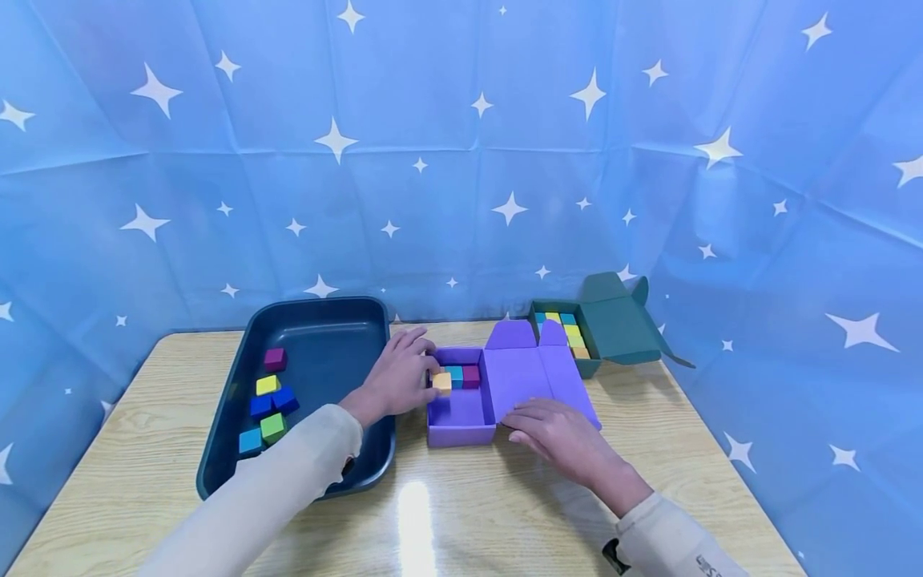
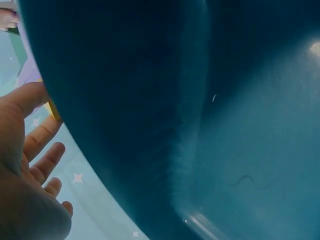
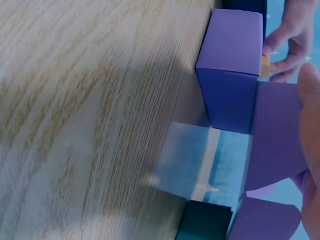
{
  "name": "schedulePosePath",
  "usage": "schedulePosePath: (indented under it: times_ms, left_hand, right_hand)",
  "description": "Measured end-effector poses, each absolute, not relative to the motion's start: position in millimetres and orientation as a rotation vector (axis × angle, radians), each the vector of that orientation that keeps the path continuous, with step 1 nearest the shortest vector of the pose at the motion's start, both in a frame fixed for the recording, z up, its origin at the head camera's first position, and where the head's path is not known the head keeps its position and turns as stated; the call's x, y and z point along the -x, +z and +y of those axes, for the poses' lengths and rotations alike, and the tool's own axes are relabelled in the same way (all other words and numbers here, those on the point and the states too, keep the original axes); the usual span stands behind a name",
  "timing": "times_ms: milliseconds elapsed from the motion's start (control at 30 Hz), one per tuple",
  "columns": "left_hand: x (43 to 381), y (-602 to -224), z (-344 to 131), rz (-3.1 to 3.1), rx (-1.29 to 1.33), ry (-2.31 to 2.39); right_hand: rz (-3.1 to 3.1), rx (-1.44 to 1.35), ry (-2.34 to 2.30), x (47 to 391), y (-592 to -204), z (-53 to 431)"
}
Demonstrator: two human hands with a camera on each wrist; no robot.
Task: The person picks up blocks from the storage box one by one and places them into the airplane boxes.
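Observation:
My left hand [image 1: 400, 373] pinches a light orange cube [image 1: 442, 384] between thumb and fingers, over the left side of the open purple box [image 1: 461, 435]. Inside that box, a teal cube [image 1: 454, 377] and a dark pink cube [image 1: 471, 377] sit along the back; part of another orange block shows beside them. The left wrist view shows the left hand [image 2: 30, 135] beyond the tray's rim, a yellow-orange edge at its fingertips. My right hand [image 1: 555, 437] rests with extended fingers on the purple lid [image 1: 530, 373], which lies folded out to the right.
To the left stands a dark blue tray [image 1: 332, 336] holding several cubes, among them a magenta cube [image 1: 275, 359] and a green cube [image 1: 273, 428]. Behind the purple lid, a green box [image 1: 587, 368] with its lid folded open contains several cubes. A starry blue curtain [image 1: 461, 200] hangs behind the table.

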State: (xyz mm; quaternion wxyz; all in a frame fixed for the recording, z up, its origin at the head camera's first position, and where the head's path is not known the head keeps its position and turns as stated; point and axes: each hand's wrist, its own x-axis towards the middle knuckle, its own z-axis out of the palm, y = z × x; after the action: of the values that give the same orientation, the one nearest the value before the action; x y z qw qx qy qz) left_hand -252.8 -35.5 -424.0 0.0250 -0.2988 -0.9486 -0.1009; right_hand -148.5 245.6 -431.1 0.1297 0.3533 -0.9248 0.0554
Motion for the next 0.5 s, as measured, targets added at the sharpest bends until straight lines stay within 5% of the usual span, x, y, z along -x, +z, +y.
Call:
schedulePosePath:
  times_ms: [500]
  left_hand:
    - [254, -435, -22, -3.018, 0.835, -0.143]
  right_hand:
    - [-2.661, -1.046, 0.171, 149, -433, 247]
